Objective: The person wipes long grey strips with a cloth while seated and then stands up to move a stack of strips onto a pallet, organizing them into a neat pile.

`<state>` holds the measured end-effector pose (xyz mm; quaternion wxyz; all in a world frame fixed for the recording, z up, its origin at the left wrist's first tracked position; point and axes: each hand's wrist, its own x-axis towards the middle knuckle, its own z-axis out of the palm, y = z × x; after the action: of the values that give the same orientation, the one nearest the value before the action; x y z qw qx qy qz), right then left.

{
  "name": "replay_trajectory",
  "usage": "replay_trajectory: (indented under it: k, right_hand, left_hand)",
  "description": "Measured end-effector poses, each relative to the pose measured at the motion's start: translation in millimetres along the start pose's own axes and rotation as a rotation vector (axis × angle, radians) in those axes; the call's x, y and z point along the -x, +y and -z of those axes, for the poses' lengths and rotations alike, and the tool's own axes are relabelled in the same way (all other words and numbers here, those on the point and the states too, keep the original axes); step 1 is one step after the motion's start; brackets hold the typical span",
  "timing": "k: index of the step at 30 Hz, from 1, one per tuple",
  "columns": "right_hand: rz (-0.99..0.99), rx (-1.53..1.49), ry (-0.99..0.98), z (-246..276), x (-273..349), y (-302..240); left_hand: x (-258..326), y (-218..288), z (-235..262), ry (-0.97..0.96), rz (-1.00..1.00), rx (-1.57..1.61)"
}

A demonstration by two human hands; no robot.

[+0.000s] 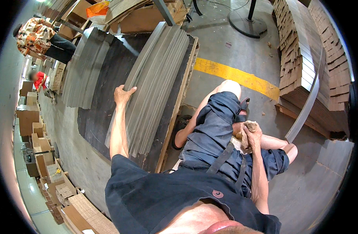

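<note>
My left hand (123, 94) is closed around the outermost long grey plank (143, 64), its thumb lying across the top. That plank lies along the left side of a stack of similar thin grey planks (161, 87) on a dark board (118, 70). Close to my lap, my right hand (254, 137) grips a crumpled beige cloth (249, 127), which hides part of the fingers. A loose, bowed grey strip (307, 107) slopes from the right-hand stacks down to my bent right knee, touching neither hand.
Tall stacks of boards (290, 50) stand at the right. A second plank stack (87, 68) is at the left. Cardboard boxes (41, 144) line the far left, where two people are. A round black stand base (247, 25) sits beyond a yellow floor line (235, 77).
</note>
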<state>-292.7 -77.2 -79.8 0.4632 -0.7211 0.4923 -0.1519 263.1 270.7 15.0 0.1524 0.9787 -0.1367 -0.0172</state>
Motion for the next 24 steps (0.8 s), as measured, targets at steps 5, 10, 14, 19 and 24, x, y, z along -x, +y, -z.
replay_trajectory:
  k: [5, 10, 14, 19, 24]
  right_hand:
    - [0.003, 0.007, -0.004, 0.3, -1.6, 10.0]
    - [-0.009, 0.02, -0.011, 0.7, -1.9, 8.9]
    - [-0.014, 0.014, 0.002, -2.9, -2.0, 13.5]
    - [-0.005, 0.017, -0.012, -4.6, 0.0, 5.9]
    - [-0.059, -0.054, -0.104, -3.6, -3.0, 8.3]
  left_hand:
    - [-0.3, -2.3, -3.6, -0.073, -0.001, 0.042]
    - [-3.3, -11.8, -3.2, -0.112, -0.054, 0.144]
    - [1.7, -5.2, -4.7, -0.006, -0.105, -0.004]
    - [1.5, -5.2, -8.1, -0.005, -0.085, -0.017]
    - [2.7, 15.1, 4.4, 0.002, -0.132, 0.0]
